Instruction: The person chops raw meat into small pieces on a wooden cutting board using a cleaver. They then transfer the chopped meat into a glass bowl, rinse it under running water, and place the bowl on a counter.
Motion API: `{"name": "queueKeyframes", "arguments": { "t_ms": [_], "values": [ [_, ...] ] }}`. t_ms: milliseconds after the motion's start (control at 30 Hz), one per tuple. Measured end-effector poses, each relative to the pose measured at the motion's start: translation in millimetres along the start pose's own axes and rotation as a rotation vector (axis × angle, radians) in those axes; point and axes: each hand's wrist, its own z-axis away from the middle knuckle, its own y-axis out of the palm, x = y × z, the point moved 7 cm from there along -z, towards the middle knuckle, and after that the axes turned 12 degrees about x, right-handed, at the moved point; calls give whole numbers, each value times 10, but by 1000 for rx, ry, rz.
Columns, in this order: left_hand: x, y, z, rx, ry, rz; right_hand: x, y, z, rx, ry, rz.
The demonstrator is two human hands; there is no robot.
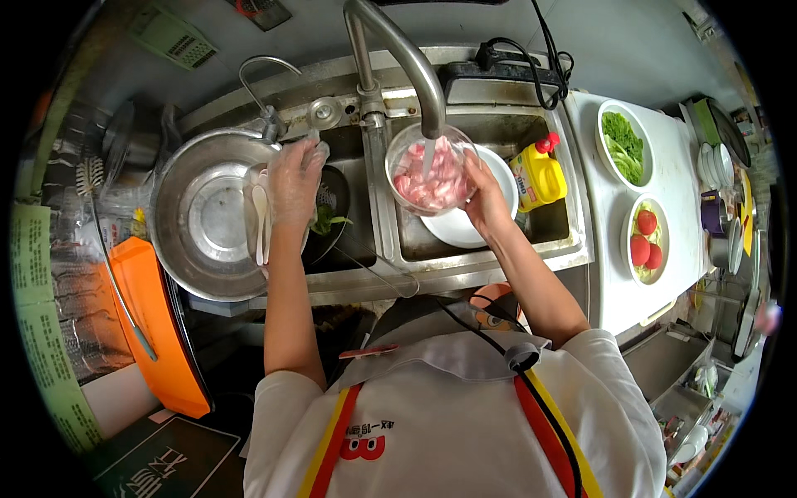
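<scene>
My right hand point(488, 192) grips the rim of a clear bowl point(393, 184) of pink raw meat pieces point(437, 181). The bowl is under the spout of a steel faucet point(419, 75), and a stream of water runs into it. My left hand point(296, 176), in a clear plastic glove, is raised over the left basin with its fingers stretched out and nothing visible in them. Beside it are white spoons point(261, 217) near the rim of a large steel basin point(178, 257). Below the left hand, a dark pan point(334, 192) with green leaves point(327, 222) is partly hidden by my forearm.
A white plate point(498, 203) and a yellow bottle with a red cap point(540, 174) stand in the right basin. On the white counter point(618, 282) to the right are a bowl of leafy greens point(624, 145) and a bowl of tomatoes point(646, 241). An orange tray point(158, 324) leans at the left.
</scene>
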Motion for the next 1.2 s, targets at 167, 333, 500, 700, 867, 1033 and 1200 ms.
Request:
{"name": "queueKeyframes", "arguments": {
  "t_ms": [167, 333, 500, 700, 867, 1033, 1200],
  "values": [
    [128, 237, -301, 76, 76, -71, -32, 56, 12, 36, 33, 2],
    [167, 556, -622, 241, 30, -155, -86, 51, -41, -15, 55, -6],
    [74, 734, -748, 289, 110, -348, -90, -28, -18, -7, 22, -39],
    [91, 865, -791, 376, 132, -449, -144, -91, 19, -39, 22, -46],
    [48, 897, -791, 310, 257, -454, -264, -156, -43, -62, 79, -26],
    [-57, 863, -749, 159, 447, -477, -249, -158, -14, -108, 49, -69],
    [38, 903, -782, 152, 415, -478, -314, -224, -43, -77, 56, -18]
  ]
}}
